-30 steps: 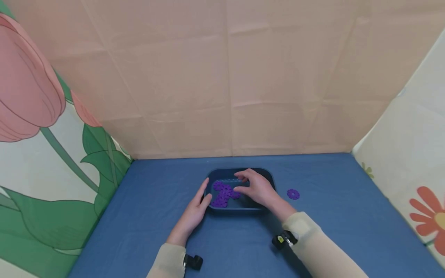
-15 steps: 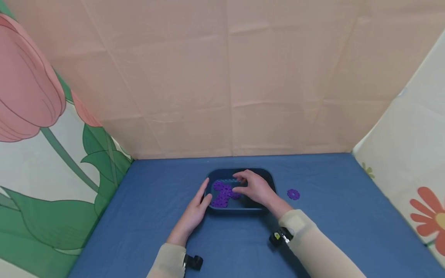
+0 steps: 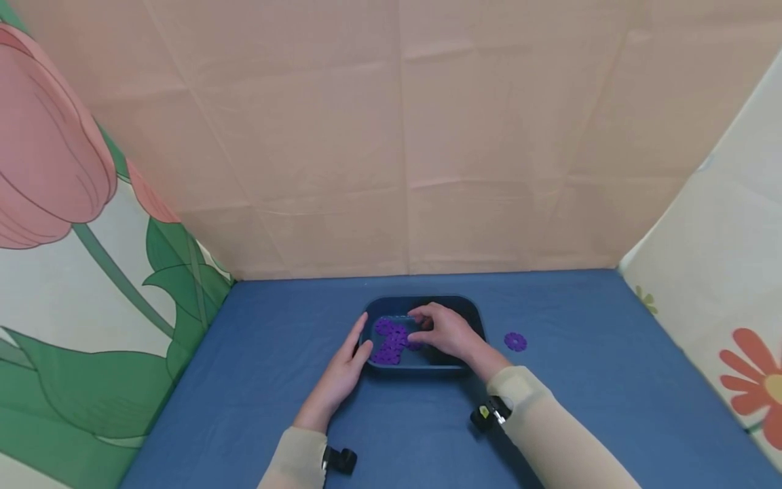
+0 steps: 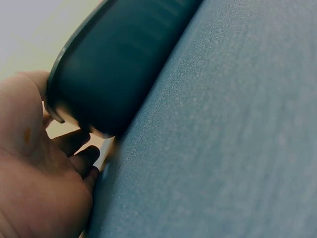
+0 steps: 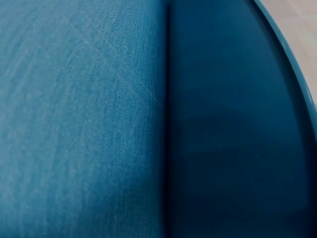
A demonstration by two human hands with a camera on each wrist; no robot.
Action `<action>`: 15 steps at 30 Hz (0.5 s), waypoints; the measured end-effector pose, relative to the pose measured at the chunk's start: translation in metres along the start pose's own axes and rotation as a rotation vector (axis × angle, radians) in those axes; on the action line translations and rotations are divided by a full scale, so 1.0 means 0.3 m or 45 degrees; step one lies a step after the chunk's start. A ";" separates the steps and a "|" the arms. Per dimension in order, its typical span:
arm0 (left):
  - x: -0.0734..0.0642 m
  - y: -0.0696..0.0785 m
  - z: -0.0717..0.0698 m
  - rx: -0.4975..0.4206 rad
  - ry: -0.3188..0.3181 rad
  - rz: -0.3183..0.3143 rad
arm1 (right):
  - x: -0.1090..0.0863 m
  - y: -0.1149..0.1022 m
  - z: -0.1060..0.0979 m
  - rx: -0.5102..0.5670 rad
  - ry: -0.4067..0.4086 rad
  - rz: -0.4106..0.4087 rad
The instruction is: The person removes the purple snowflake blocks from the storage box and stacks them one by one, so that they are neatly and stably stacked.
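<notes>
A dark blue rectangular tray point(image 3: 421, 368) holds several purple flower-shaped discs point(image 3: 389, 343) heaped in its left part. My left hand point(image 3: 339, 377) touches the tray's left end, its fingers extended along the side and its thumb near the front corner. In the left wrist view the same hand point(image 4: 44, 163) sits against the tray's end point(image 4: 114, 69), thumb side at the rim. Over the tray's middle is my right hand point(image 3: 449, 333), thumb and fingers apart, thumb tip right beside a partly covered disc point(image 3: 414, 346). The right wrist view shows the tray's outer wall point(image 5: 233, 124), but no hand.
One loose purple disc point(image 3: 516, 341) lies on the blue tablecloth point(image 3: 293, 319), right of the tray. A beige cloth point(image 3: 397, 170) rises at the table's back edge. Printed floral cloths stand at the left point(image 3: 116, 380) and right point(image 3: 709, 272).
My right hand has sunk slightly lower into the tray, and its forearm has shifted a little left. The left hand, tray and loose disc have stayed put.
</notes>
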State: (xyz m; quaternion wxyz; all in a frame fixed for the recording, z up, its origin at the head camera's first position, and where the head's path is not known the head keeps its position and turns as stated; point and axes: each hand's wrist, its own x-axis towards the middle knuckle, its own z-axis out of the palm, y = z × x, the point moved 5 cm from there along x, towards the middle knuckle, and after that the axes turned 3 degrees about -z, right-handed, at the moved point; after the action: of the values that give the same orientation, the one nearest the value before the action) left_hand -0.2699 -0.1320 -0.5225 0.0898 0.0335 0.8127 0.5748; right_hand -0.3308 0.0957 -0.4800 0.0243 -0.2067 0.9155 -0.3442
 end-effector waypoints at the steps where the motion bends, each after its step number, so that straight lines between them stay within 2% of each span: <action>1: 0.000 0.000 0.000 0.000 -0.001 0.000 | 0.001 0.001 0.002 0.001 -0.010 0.005; 5: -0.009 0.018 0.000 -0.001 -0.017 -0.009 | 0.004 0.006 0.007 -0.005 -0.034 0.027; 12: -0.050 0.095 -0.009 0.009 -0.070 -0.039 | 0.005 0.013 0.017 -0.016 -0.061 0.065; 15: -0.042 0.081 -0.009 0.003 -0.059 -0.034 | 0.007 0.015 0.023 -0.032 -0.075 0.066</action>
State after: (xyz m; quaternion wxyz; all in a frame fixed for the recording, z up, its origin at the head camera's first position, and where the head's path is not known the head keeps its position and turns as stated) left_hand -0.2591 -0.1282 -0.4974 0.1162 0.0362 0.8115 0.5716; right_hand -0.3330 0.0936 -0.4880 0.0575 -0.1934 0.9238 -0.3255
